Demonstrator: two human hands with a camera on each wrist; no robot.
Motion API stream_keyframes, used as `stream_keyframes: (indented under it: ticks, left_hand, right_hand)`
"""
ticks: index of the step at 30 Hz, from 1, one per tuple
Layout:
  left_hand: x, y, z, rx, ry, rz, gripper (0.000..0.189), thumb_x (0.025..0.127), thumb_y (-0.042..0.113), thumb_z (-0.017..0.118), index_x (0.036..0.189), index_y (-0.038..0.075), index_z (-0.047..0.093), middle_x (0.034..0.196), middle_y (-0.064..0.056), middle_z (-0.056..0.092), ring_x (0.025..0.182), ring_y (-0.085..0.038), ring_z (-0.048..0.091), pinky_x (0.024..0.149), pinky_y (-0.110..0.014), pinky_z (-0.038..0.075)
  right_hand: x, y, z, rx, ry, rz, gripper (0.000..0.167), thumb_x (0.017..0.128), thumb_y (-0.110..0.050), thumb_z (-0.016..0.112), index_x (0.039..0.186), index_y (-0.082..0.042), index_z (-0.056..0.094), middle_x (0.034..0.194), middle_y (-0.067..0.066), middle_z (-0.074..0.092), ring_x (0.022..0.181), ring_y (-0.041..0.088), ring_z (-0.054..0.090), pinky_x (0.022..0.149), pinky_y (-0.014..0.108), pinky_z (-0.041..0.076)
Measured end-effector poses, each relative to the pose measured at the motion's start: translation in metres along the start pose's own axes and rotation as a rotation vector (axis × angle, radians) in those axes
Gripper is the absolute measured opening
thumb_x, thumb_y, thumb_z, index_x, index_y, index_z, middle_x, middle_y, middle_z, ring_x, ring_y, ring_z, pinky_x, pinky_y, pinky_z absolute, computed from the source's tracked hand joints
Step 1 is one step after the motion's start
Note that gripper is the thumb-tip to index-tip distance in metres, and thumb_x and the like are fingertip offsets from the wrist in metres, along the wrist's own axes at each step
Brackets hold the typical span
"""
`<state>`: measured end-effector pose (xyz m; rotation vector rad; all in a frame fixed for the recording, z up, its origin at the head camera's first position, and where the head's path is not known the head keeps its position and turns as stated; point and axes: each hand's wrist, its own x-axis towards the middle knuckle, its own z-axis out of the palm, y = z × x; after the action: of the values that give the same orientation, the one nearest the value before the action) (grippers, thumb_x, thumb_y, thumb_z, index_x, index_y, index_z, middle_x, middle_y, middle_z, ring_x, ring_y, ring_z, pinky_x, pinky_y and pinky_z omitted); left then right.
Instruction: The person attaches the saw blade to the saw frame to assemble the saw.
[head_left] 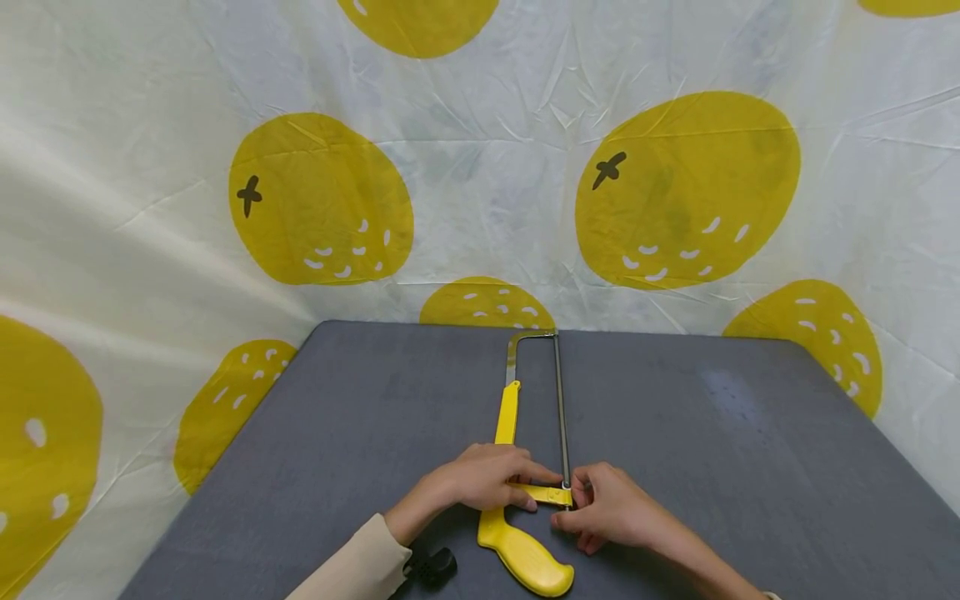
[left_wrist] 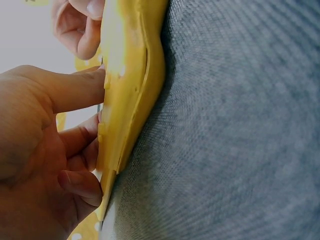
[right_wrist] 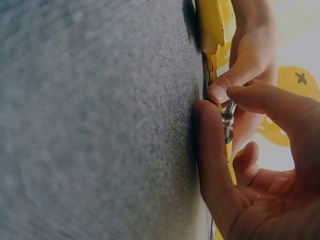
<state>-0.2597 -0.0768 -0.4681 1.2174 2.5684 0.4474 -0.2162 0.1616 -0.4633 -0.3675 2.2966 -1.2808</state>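
A hacksaw (head_left: 507, 414) lies on its side on the grey table, its yellow handle (head_left: 534, 562) toward me and its blade (head_left: 561, 408) on the right. My left hand (head_left: 489, 477) holds the yellow frame just ahead of the handle, thumb and fingers reaching toward the front bracket (head_left: 551, 496). At that bracket, my right hand (head_left: 611, 508) pinches the small metal wing nut (right_wrist: 228, 118) on its threaded screw (right_wrist: 227, 132) between thumb and forefinger. In the left wrist view, the left fingers (left_wrist: 82, 185) press against the frame's edge. The wing nut is partly covered by fingertips.
The grey table (head_left: 675, 433) extends around the saw. Near the left sleeve lies a small black object (head_left: 438, 567), its kind unclear. A white curtain (head_left: 510, 200) printed with yellow fruit hangs behind the table and along its sides.
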Motion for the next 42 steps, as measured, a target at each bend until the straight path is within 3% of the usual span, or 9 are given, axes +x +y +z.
stream_keyframes:
  ticks: [5,14,22,42]
  left_hand:
    - [0.000,0.000,0.000,0.000,0.002,0.002,0.046,0.100,0.038,0.068,0.145,0.041,0.059,0.086,0.015,0.056,0.068,0.001,0.047,0.057,-0.021,0.036]
    - [0.000,0.000,0.002,0.009,0.006,0.006,0.046,0.099,0.039,0.068,0.144,0.041,0.059,0.088,0.015,0.057,0.070,0.002,0.047,0.058,-0.020,0.036]
    - [0.000,0.000,0.002,0.010,0.003,0.006,0.046,0.099,0.039,0.067,0.144,0.042,0.059,0.087,0.015,0.056,0.069,0.002,0.048,0.057,-0.021,0.037]
    - [0.001,-0.001,0.001,0.007,0.002,0.001,0.046,0.100,0.040,0.067,0.144,0.042,0.058,0.087,0.015,0.056,0.069,0.001,0.048,0.057,-0.021,0.037]
  right_hand:
    - [0.001,0.002,0.000,-0.035,-0.006,0.005,0.041,0.083,-0.030,0.087,0.074,-0.009,0.053,0.061,0.003,0.064,0.049,0.017,0.067,0.051,0.031,0.055]
    - [0.003,0.006,-0.005,0.158,-0.124,-0.046,0.033,0.089,-0.017,0.080,0.078,-0.009,0.051,0.065,0.005,0.068,0.054,0.013,0.068,0.054,0.031,0.059]
    - [0.005,0.012,-0.014,0.302,-0.248,-0.073,0.020,0.089,-0.003,0.071,0.082,-0.008,0.052,0.079,0.011,0.075,0.061,0.012,0.071,0.059,0.029,0.060]
    - [0.011,0.024,-0.022,0.351,-0.317,-0.110,0.018,0.087,0.005,0.074,0.091,0.003,0.057,0.074,0.006,0.073,0.063,0.009,0.072,0.059,0.026,0.059]
